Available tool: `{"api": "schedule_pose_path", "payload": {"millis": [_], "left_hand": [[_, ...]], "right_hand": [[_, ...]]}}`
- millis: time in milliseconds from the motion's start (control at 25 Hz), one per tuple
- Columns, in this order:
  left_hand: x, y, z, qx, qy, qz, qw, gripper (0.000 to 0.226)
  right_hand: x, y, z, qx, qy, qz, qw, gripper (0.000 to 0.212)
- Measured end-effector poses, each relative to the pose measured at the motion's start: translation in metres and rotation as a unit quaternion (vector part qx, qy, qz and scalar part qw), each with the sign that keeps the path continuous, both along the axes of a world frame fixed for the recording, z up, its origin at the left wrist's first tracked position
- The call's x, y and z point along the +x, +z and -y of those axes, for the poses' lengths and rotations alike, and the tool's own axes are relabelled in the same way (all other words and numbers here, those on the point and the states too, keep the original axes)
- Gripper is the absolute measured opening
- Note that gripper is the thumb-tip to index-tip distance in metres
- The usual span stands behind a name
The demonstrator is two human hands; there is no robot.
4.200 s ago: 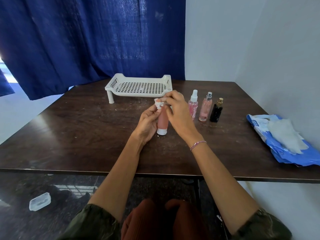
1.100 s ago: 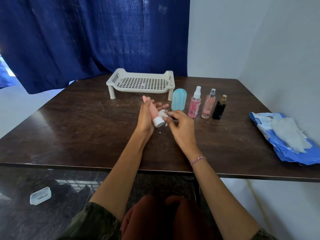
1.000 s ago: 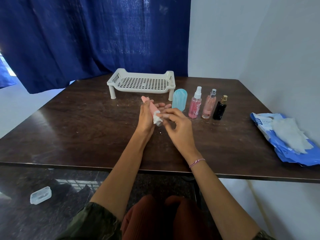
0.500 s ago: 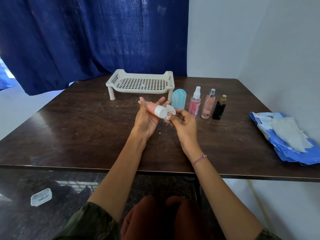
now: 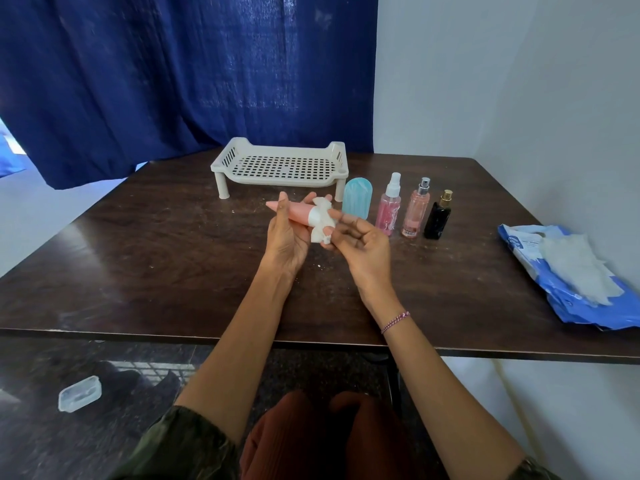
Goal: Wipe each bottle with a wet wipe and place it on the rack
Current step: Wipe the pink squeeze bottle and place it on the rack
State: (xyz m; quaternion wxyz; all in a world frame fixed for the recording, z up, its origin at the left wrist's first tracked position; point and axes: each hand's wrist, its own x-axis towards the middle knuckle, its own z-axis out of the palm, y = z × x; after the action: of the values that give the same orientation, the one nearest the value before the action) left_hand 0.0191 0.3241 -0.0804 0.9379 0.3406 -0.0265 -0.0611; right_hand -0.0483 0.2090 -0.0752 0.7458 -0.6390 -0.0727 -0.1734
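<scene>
Above the worktop (image 5: 156, 271), the left hand (image 5: 287, 237) grips a pink tube (image 5: 297, 211) lying sideways, and the right hand (image 5: 362, 245) pinches a wet wipe (image 5: 320, 221) wrapped round its capped end. Wiping looks nearly done. Next, the tube must be carried to the bare rack (image 5: 280, 167) beyond. The wipe hides most of the cap and some of the fingertips.

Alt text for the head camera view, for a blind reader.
The left hand holds a pink tube over a dark table while the right hand wipes its white cap with a wet wipe. A white rack and four bottles stand behind.
</scene>
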Motion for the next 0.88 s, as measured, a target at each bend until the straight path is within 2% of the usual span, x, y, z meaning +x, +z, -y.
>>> {"api": "schedule_pose_path", "payload": {"millis": [80, 120, 240, 280, 400, 480, 560, 640, 800, 880], "left_hand": [[-0.001, 0.002, 0.003, 0.001, 0.016, -0.001, 1.000, 0.041], [-0.003, 0.002, 0.004, -0.005, 0.015, -0.001, 1.000, 0.042], [-0.003, 0.002, 0.003, -0.009, -0.014, 0.021, 1.000, 0.090], [-0.002, 0.000, 0.003, -0.007, -0.025, 0.027, 0.999, 0.096], [0.001, -0.002, -0.001, -0.016, -0.033, 0.015, 0.999, 0.088], [0.000, 0.000, -0.001, -0.022, -0.050, 0.014, 0.998, 0.068], [-0.004, 0.002, 0.003, -0.023, -0.039, 0.005, 0.999, 0.053], [-0.005, 0.004, 0.005, -0.037, -0.042, 0.004, 0.998, 0.051], [-0.005, 0.001, 0.003, -0.029, -0.069, 0.015, 0.997, 0.050], [-0.006, 0.000, 0.003, -0.008, -0.081, 0.020, 0.997, 0.049]], "right_hand": [[0.001, -0.001, 0.004, -0.016, -0.062, 0.028, 0.998, 0.036], [0.002, -0.002, 0.006, -0.044, -0.106, 0.046, 0.992, 0.033], [0.002, -0.005, 0.006, -0.194, -0.199, 0.106, 0.955, 0.024], [0.001, -0.006, 0.004, -0.228, -0.207, 0.122, 0.944, 0.022], [0.001, -0.008, 0.002, -0.272, -0.188, 0.155, 0.931, 0.020], [0.000, -0.009, 0.003, -0.284, -0.170, 0.147, 0.932, 0.020], [0.001, -0.008, 0.007, -0.250, -0.205, 0.123, 0.938, 0.020], [0.002, -0.006, 0.010, -0.209, -0.231, 0.119, 0.943, 0.020], [-0.003, -0.008, -0.002, -0.301, -0.139, 0.176, 0.927, 0.019], [-0.001, -0.011, -0.005, -0.327, -0.132, 0.175, 0.919, 0.018]]}}
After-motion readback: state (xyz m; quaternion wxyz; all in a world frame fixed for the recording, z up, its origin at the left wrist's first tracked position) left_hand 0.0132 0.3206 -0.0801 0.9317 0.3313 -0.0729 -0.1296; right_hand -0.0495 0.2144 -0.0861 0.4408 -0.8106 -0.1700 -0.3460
